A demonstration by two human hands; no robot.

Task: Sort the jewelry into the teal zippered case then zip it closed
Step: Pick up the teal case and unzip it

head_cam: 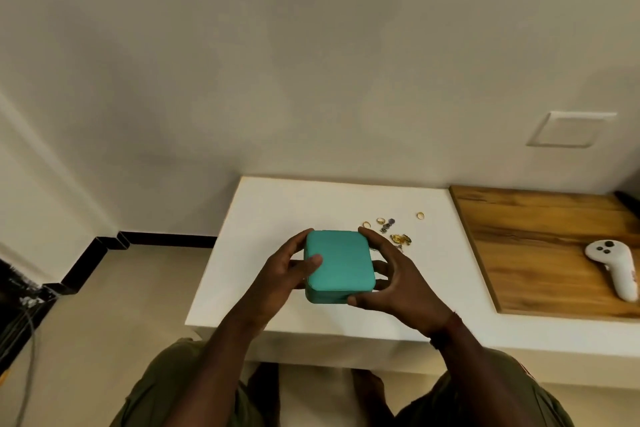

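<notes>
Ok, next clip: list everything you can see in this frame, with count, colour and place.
teal case: one, teal, lid down, held over the table
rings: three, gold, on the table behind the case
small piece: one, purple, among the rings; kind unclear
tangled piece: one, gold, by the case's far right corner
table: one, white, against the wall
wooden top: one, brown, right of the table
controller: one, white, on the wooden top
wall plate: one, white, above the wooden top
skirting: black, wall foot, left
left grip: hand holding the case's left side
right grip: hand holding its right side
</notes>
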